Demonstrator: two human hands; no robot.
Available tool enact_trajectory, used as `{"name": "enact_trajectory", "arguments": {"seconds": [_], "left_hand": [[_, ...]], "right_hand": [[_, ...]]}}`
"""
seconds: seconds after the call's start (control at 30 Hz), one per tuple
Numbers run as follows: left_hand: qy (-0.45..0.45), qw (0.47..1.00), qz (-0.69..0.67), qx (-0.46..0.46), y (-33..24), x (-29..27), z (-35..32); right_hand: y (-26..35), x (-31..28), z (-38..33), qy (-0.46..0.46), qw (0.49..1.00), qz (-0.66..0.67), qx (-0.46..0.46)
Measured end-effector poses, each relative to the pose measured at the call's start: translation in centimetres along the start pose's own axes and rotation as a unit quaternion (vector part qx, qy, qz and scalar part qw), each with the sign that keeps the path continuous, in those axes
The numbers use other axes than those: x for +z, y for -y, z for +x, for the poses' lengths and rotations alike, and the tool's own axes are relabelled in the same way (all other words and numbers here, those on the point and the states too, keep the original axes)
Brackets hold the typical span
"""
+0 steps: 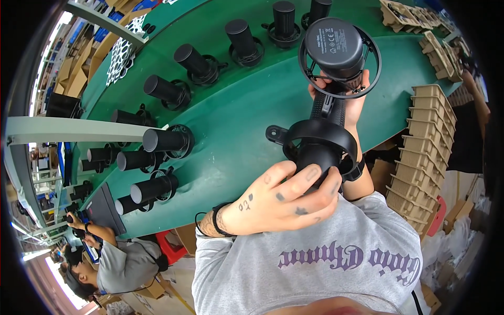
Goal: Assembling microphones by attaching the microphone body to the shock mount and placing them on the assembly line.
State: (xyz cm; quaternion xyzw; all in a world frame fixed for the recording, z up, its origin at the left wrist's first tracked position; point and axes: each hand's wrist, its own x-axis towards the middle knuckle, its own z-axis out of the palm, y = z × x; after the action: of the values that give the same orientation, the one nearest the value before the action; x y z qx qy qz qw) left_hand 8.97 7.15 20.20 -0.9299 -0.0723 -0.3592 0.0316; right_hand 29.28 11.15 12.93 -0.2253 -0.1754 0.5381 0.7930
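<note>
In front of my chest, the fingers of my left hand [291, 202] are curled over the rounded near end of a black microphone [317, 152], which sits in a ring-shaped shock mount [276, 134] with a side bracket. Farther out, my right hand [357, 107] grips from behind and below a second black microphone [336, 44], its flat printed base turned up toward me. A thin-wired ring mount [375, 65] surrounds that one. Its fingers are partly hidden behind the microphone. The two microphones are close together, and I cannot tell whether they touch.
Several black microphones in ring mounts [163, 140] stand in a curved row on the green table [231, 121]. Stacked moulded pulp trays [422, 157] rise at the right. A pale metal bar [79, 130] crosses the left side. Another person [128, 262] works at the lower left.
</note>
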Motion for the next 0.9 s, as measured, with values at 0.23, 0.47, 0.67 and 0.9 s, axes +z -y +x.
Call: {"name": "enact_trajectory", "arguments": {"seconds": [0.23, 0.47, 0.67, 0.9], "left_hand": [[0.057, 0.997, -0.046, 0.006, 0.5, 0.1, 0.2], [0.121, 0.977, -0.027, -0.174, 3.6, -1.0, -3.5], [0.066, 0.951, -0.146, -0.265, 2.9, 2.3, -2.6], [0.073, 0.938, -0.217, -0.259, 2.9, 3.9, -1.9]], "right_hand": [[2.7, -1.6, 0.4, -0.021, 0.998, -0.042, -0.036], [14.4, -3.5, 3.5, -0.129, 0.752, -0.558, -0.328], [12.9, -5.5, 5.6, -0.152, 0.974, -0.167, -0.017], [9.3, -3.7, 5.6, -0.181, 0.976, -0.086, 0.088]]}}
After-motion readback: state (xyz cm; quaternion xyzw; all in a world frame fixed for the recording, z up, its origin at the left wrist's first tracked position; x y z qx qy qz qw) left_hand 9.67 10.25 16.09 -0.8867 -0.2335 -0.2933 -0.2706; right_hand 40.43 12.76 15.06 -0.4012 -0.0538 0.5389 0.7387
